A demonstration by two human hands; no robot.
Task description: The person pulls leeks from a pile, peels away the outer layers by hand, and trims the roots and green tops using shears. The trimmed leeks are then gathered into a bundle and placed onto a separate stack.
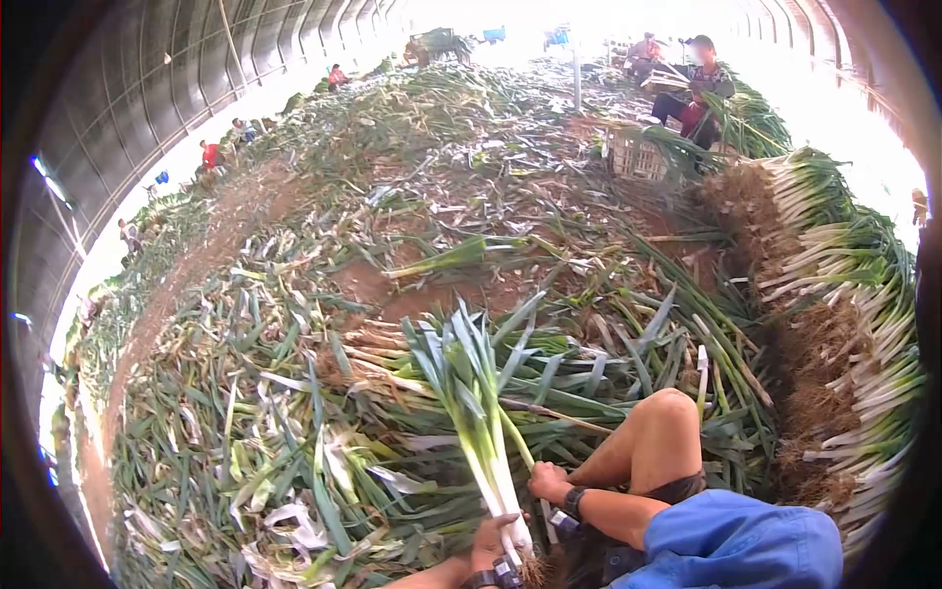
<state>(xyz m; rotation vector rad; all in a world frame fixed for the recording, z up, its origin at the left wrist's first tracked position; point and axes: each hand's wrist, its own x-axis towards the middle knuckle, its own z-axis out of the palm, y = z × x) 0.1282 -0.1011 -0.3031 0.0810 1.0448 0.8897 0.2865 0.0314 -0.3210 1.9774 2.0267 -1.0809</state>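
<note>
While bending 1 knee (669, 432) among strewn leek leaves (322, 471), clamps the left hand (491, 542) around the white shanks of tilted leeks (480, 432), just above the roots (533, 569), and holds a slender stalk (516, 439) just beside them in the curled right hand (549, 483). Faces a leek pile (378, 358) beyond; has a long leek row (868, 339) at right.
</note>
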